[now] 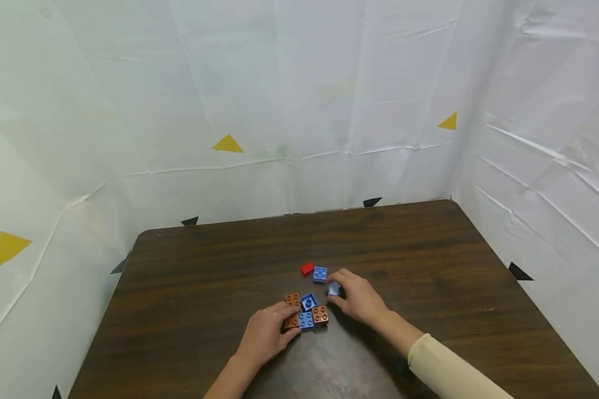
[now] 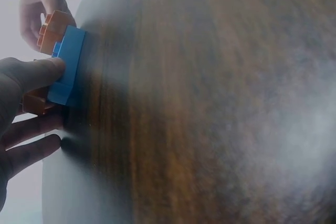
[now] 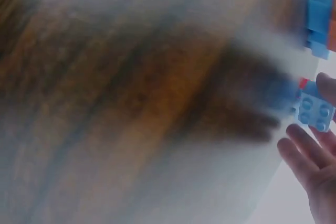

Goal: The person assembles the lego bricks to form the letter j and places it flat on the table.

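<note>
Orange and blue toy building bricks stand in a group on the table. My left hand (image 1: 264, 332) grips the group's left side, fingers over the orange bricks (image 1: 292, 300) and thumb at the near edge. In the left wrist view the thumb lies against a blue brick (image 2: 67, 66). A second blue brick (image 1: 308, 301) sits tilted in the group, hollow side facing up, beside another orange brick (image 1: 320, 315). Just right of the group, my right hand (image 1: 359, 302) pinches a light blue brick (image 1: 334, 288) between thumb and fingers; its studs show sideways in the right wrist view.
Behind the group, a blue brick (image 1: 320, 274) lies beside a small red brick (image 1: 307, 269), close to the right fingertips. The dark wooden table (image 1: 204, 266) has rounded far corners. White sheeting (image 1: 299, 100) with yellow and black triangles surrounds it.
</note>
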Action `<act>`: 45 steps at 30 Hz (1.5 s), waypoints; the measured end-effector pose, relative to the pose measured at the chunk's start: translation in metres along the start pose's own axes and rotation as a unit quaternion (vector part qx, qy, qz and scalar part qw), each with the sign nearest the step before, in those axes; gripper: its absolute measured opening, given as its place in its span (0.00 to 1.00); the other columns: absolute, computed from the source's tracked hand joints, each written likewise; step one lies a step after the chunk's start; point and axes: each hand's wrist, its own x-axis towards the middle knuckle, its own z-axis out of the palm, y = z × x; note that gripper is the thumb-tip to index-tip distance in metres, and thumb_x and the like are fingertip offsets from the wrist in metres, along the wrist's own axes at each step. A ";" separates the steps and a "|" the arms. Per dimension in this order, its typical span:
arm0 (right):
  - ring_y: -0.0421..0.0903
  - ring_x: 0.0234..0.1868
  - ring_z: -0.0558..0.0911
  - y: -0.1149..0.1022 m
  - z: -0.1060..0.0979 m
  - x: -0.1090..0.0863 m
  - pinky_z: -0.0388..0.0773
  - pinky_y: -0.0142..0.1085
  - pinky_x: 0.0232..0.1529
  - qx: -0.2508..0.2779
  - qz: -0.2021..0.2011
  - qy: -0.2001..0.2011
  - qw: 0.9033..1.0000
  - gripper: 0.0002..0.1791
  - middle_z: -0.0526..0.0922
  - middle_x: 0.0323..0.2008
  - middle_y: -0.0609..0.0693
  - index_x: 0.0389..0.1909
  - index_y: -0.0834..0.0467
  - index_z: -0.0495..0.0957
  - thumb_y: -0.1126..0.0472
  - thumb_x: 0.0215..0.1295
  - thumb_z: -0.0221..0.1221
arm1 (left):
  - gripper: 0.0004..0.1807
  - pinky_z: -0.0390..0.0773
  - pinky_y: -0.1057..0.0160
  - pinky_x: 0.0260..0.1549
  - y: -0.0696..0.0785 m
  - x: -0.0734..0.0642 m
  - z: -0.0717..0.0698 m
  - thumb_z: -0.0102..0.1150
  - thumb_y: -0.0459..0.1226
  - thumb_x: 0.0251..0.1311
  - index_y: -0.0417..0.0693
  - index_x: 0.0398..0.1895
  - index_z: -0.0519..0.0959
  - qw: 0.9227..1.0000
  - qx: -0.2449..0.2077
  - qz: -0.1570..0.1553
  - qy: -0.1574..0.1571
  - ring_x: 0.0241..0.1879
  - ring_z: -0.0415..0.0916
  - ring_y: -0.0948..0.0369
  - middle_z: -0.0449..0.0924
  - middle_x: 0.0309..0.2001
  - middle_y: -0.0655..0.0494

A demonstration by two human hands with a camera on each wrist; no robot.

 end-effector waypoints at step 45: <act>0.39 0.53 0.78 -0.032 -0.022 -0.021 0.76 0.41 0.54 0.074 -0.084 -0.119 0.987 0.24 0.80 0.53 0.44 0.62 0.56 0.76 0.57 0.65 0.64 | 0.25 0.80 0.56 0.42 0.001 0.000 -0.001 0.74 0.48 0.51 0.53 0.53 0.84 1.000 -0.006 0.003 0.006 0.45 0.82 0.61 0.83 0.46 0.60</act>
